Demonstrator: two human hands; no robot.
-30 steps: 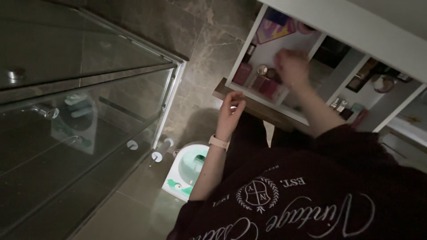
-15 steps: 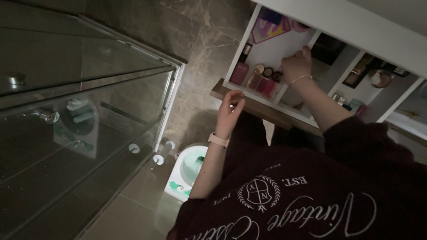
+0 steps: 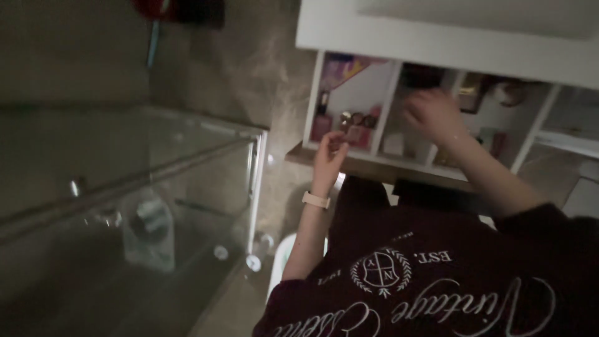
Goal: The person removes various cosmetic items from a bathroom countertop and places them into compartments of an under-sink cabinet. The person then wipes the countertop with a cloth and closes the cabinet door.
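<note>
Right hand (image 3: 433, 113) now one compartment rightward

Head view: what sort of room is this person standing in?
Most likely a home bathroom: a glass shower enclosure beside stone-look wall tiles, and an open white drawer divided into compartments with small cosmetics. The lighting is dim.

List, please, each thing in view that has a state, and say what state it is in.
Drawer: pulled open, compartments filled with small cosmetics.
Left hand: raised at the drawer's front edge, fingers curled, apparently holding nothing.
Right hand: inside a middle compartment, blurred; grip unclear.
Glass shower door: appears closed.
</note>
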